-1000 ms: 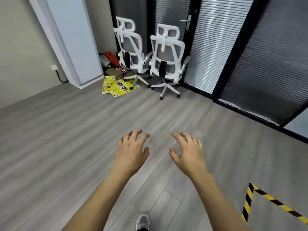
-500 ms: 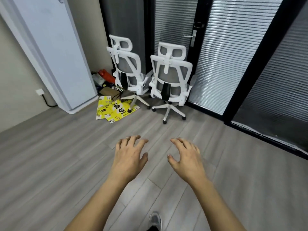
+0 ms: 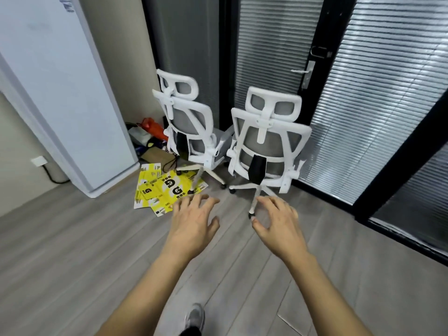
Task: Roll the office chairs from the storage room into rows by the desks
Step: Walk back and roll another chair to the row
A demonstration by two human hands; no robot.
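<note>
2 office chairs seen from behind, side by side, upright on wood-look floor. Left chair (image 3: pixel 191 132): white frame, grey mesh back, headrest, black lumbar pad; star base w/ casters partly over yellow sheets. Right chair (image 3: pixel 266 144): same build, nearer the camera, backed toward glass partition w/ blinds. Armrests nearly touching.

1. Flattened yellow cardboard sheets with black print (image 3: pixel 163 187) lie on the grey wood-plank floor (image 3: pixel 72 251).
2. A tall white cabinet-like unit (image 3: pixel 60 93) stands against the beige wall (image 3: pixel 17 141).
3. A white wall socket (image 3: pixel 38 161) has a black cable (image 3: pixel 54 179) running down from it.
4. A red object (image 3: pixel 152 127) and a brown cardboard box (image 3: pixel 157 157) sit in the corner.
5. Black-framed glass panels with grey slatted blinds (image 3: pixel 363 117) line the far side; one carries a silver door handle (image 3: pixel 306 73).
</note>
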